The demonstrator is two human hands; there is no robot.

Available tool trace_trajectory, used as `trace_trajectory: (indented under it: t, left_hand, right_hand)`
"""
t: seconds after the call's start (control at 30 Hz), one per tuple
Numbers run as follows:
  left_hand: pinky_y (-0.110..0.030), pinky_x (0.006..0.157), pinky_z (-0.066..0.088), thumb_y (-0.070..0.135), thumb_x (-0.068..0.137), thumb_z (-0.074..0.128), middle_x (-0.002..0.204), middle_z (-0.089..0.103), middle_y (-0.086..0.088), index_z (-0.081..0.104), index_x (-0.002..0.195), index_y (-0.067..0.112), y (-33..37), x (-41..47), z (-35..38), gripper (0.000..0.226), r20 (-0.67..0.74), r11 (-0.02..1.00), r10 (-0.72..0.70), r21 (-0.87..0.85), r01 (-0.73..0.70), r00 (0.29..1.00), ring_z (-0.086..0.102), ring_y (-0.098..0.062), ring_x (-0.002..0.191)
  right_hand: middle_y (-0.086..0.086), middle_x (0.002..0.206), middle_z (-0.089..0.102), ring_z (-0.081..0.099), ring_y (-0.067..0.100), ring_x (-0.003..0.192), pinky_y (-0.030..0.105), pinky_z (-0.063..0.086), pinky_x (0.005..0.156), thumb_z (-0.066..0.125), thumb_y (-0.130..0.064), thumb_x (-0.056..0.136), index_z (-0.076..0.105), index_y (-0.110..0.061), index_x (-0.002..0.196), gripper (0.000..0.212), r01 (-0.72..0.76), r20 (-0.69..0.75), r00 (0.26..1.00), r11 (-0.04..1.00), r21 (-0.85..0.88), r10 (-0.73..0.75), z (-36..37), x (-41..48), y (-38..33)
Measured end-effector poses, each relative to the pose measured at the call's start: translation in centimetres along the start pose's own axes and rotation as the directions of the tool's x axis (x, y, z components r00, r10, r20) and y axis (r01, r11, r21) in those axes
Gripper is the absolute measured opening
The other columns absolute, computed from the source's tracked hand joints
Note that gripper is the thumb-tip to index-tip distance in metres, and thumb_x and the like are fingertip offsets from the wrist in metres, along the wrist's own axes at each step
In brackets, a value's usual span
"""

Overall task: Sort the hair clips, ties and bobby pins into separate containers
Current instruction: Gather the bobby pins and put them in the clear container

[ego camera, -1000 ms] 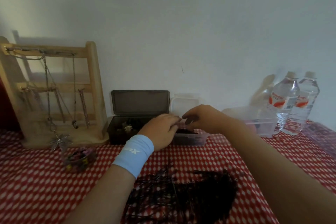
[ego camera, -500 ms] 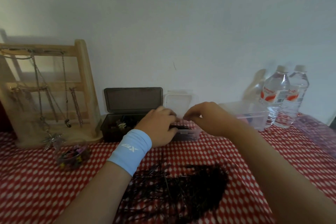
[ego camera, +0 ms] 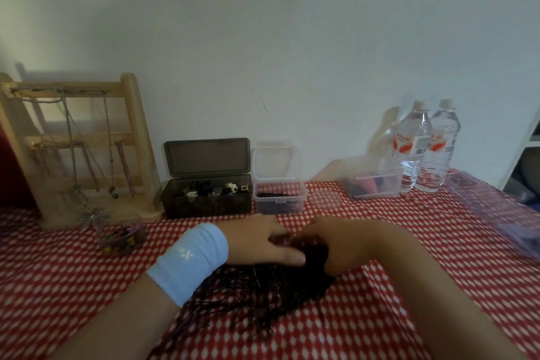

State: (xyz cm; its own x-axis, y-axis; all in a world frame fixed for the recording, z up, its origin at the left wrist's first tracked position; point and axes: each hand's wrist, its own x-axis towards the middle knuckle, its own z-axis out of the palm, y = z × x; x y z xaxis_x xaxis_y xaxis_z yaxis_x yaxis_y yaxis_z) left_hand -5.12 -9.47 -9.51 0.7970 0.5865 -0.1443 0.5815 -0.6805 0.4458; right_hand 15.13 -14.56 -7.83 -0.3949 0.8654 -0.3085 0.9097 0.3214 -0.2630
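A heap of black bobby pins (ego camera: pixel 263 298) lies on the red chequered cloth in front of me. My left hand (ego camera: pixel 257 242), with a light blue wristband, rests on the far edge of the heap with its fingers fairly straight. My right hand (ego camera: pixel 339 245) is right beside it, fingers and thumb curled into the pins. Behind them stand an open dark grey box (ego camera: pixel 175 199) of hair clips, a small clear box (ego camera: pixel 302 194) with bobby pins in it, and a clear container (ego camera: pixel 394 175) holding red and dark items.
A wooden jewellery stand (ego camera: pixel 137 137) with hanging chains stands at the back left. A small clear pot of coloured ties (ego camera: pixel 122 238) sits before it. Two water bottles (ego camera: pixel 423 143) stand at the back right, and a purple plastic bag (ego camera: pixel 496 207) lies on the right.
Both hands have come back from the small clear box toward me and dropped onto the heap of bobby pins. The camera has tilted slightly.
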Motion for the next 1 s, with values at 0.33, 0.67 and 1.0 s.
trace_trajectory:
  t: [0.33,0.67,1.0]
  left_hand:
    - [-0.030,0.113,0.032,0.051,0.092,0.057,0.143,0.042,0.011,0.042,0.146,0.030,-0.9,-2.1,1.6,0.060,-0.111,0.975,-0.084,0.196,0.105,0.990,0.039,-0.010,0.132]
    - [-0.041,0.104,0.042,0.085,0.059,0.062,0.135,0.045,0.003,0.038,0.139,0.025,4.2,0.0,4.1,0.103,-0.131,0.936,-0.171,0.288,0.202,0.977,0.041,-0.017,0.121]
    - [-0.028,0.117,0.023,0.043,0.091,0.063,0.156,0.027,0.006,0.025,0.153,0.026,0.7,-1.6,1.1,0.074,-0.049,0.965,-0.162,0.201,0.168,0.986,0.027,-0.012,0.141]
  right_hand:
    - [-0.013,0.135,0.060,0.056,0.008,0.118,0.027,0.044,0.103,0.064,-0.015,0.088,0.058,-0.037,0.136,0.053,0.001,-0.087,0.996,0.993,0.121,0.010,0.2,-0.6,0.1]
    - [-0.011,0.122,0.061,0.060,0.010,0.106,0.034,0.051,0.099,0.079,-0.016,0.078,0.056,-0.035,0.133,0.063,-0.062,-0.050,0.997,0.998,0.028,0.063,0.7,-0.2,1.4]
    - [-0.019,0.105,0.068,0.059,-0.004,0.088,0.015,0.047,0.081,0.075,-0.035,0.086,0.073,-0.034,0.117,0.030,0.049,-0.297,0.955,0.990,0.134,-0.007,1.9,1.3,1.1]
